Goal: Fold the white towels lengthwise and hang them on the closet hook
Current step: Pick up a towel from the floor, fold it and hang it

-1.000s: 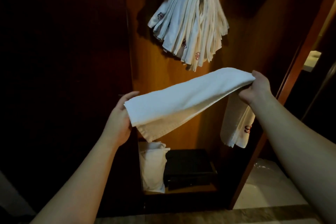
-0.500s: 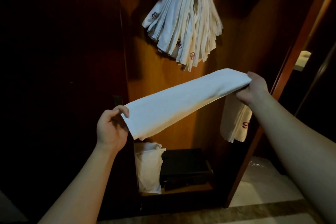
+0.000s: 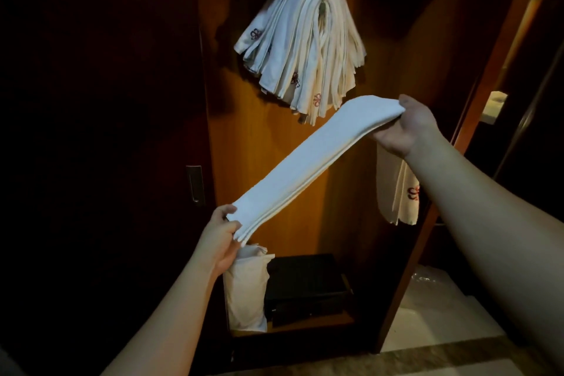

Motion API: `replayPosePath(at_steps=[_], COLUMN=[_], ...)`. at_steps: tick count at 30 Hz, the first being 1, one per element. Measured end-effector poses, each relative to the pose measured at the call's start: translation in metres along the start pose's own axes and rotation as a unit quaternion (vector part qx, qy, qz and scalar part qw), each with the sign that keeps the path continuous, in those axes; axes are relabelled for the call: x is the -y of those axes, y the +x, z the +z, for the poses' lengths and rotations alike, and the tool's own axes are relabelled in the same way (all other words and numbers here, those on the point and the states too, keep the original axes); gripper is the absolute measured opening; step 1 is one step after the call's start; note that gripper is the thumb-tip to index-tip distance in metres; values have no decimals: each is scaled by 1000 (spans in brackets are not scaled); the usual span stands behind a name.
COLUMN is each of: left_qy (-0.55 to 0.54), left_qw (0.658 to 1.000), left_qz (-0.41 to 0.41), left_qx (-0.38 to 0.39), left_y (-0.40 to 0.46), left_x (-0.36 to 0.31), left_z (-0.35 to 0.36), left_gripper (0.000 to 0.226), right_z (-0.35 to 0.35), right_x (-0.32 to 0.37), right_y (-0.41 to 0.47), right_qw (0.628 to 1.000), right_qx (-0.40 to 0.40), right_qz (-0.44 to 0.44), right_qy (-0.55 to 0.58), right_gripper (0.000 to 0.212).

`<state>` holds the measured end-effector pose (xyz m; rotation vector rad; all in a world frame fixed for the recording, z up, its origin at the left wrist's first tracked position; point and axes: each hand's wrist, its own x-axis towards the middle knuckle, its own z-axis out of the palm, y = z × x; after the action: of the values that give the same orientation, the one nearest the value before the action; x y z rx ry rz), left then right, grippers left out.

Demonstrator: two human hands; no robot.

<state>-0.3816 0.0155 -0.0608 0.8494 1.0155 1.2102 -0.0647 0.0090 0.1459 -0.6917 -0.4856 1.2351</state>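
The towel [image 3: 308,162], pinched at both ends, is stretched from the near left hand [image 3: 219,235] to the far right hand [image 3: 406,128], just below the hook's bundle [image 3: 305,46].

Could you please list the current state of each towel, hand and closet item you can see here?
Held towel: folded into a narrow strip, stretched between both hands.
Left hand: pinching its lower end.
Right hand: gripping its upper end.
Hung towels: draped in a bundle on the closet wall.
Black box: closed, on the closet floor.

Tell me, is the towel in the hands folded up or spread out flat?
Folded. The towel is a narrow strip, with stacked layer edges at the end the left hand pinches; the right hand grips the other end.
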Motion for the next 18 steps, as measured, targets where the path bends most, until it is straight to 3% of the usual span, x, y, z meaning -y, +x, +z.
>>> replayPosePath(at_steps=[9,11,14,16,18], left_qy=[102,148,139,77,28], left_qw=[991,986,979,978,972], left_qz=[-90,-49,94,177,234], left_qx=[-16,-56,-117,-81,-3], left_y=[-4,-10,-25,-43,-61], left_x=[22,11,-17,-41,-63], left_z=[44,58,78,96,114], left_gripper=[47,46,30,15,17], right_z=[63,73,88,97,106], right_x=[-11,-16,-22,-27,-30], right_y=[-13,-16,-17,-17,-16], right_qw=[997,996,990,984,978], right_qx=[49,56,68,80,88], right_qz=[-34,-45,-57,-56,-57], right_qy=[-38,-59,-112,-148,-179], right_gripper=[50,51,48,44,35])
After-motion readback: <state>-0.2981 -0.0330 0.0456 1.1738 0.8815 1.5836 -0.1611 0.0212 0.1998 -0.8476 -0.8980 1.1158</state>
